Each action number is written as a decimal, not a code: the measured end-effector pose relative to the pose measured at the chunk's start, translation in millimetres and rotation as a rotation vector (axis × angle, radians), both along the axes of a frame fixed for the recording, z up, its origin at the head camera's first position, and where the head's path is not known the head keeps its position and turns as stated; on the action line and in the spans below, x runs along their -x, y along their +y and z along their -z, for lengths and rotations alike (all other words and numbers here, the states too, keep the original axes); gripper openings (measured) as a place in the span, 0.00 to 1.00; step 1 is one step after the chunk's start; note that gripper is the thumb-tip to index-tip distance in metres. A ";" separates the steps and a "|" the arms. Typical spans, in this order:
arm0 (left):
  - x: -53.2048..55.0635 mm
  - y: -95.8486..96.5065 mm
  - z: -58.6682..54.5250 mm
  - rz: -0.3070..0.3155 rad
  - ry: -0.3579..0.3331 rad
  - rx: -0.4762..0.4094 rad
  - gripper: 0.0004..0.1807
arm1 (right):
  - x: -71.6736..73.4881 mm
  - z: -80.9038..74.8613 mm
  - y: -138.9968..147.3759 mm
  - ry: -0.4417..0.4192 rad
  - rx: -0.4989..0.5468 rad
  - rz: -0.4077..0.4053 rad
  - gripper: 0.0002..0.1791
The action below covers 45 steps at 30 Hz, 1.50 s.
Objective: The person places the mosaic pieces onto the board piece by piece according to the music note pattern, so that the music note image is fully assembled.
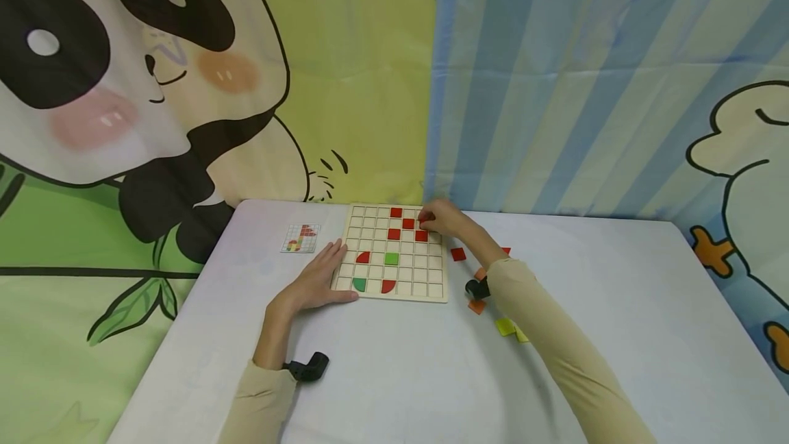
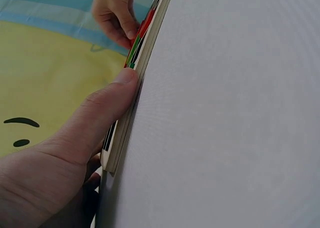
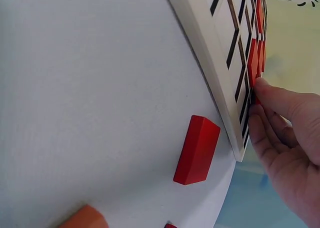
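Note:
A wooden grid board [image 1: 419,274] lies on the table. My left hand [image 1: 316,283] rests at its near left corner, fingers stretched along the left side and thumb against the near edge. At the board's far right, my right hand [image 1: 445,218] pinches a small red tile [image 3: 258,100], mostly covered by the fingertips. Several red squares [image 1: 394,233] sit in cells close to that hand. Lower on the grid are a green square [image 1: 391,259], red quarter-round tiles [image 1: 363,257] and a green quarter-round tile [image 1: 359,284].
Left of the board lies a pattern card [image 1: 301,238]. To the right are loose tiles: a red one [image 1: 458,254], an orange one [image 1: 477,306] and a yellow one [image 1: 505,327], others partly behind the right forearm. A printed curtain [image 1: 370,88] hangs behind the table.

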<state>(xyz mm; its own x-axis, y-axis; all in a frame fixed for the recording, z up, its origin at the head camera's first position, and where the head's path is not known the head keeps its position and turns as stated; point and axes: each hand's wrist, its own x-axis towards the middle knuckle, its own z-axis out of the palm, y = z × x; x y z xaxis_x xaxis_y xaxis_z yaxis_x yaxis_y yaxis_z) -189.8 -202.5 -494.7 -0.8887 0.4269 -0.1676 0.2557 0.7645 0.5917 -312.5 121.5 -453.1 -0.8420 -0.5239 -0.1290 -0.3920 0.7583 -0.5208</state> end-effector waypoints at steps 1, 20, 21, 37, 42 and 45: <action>0.2 0.1 0.0 -0.002 -0.004 0.003 0.62 | 0.3 0.1 -0.7 0.007 -0.004 -0.007 0.14; -1.7 2.8 -1.5 -0.016 -0.015 0.010 0.62 | 2.2 -0.8 -7.8 -0.030 0.005 0.033 0.06; -1.5 3.3 -1.4 -0.015 -0.015 0.008 0.62 | 1.5 -1.3 -7.6 -0.027 0.001 0.032 0.07; 4.2 5.8 -0.2 0.004 -0.016 0.004 0.62 | -95.7 -47.3 48.6 0.124 0.221 0.076 0.23; 1.2 2.3 0.7 -0.001 -0.024 0.017 0.62 | -121.1 -42.9 75.8 0.183 0.243 0.145 0.27; 0.4 0.3 -0.3 -0.010 -0.013 0.012 0.62 | -123.4 -42.3 85.2 0.226 0.265 0.155 0.27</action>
<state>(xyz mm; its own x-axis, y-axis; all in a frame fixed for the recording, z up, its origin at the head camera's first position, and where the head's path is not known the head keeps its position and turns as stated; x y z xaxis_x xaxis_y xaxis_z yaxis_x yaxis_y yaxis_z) -190.2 -202.2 -494.4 -0.8906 0.4159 -0.1841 0.2402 0.7738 0.5861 -189.2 206.7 -410.8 -0.9055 -0.3783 0.1925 -0.4109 0.6680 -0.6204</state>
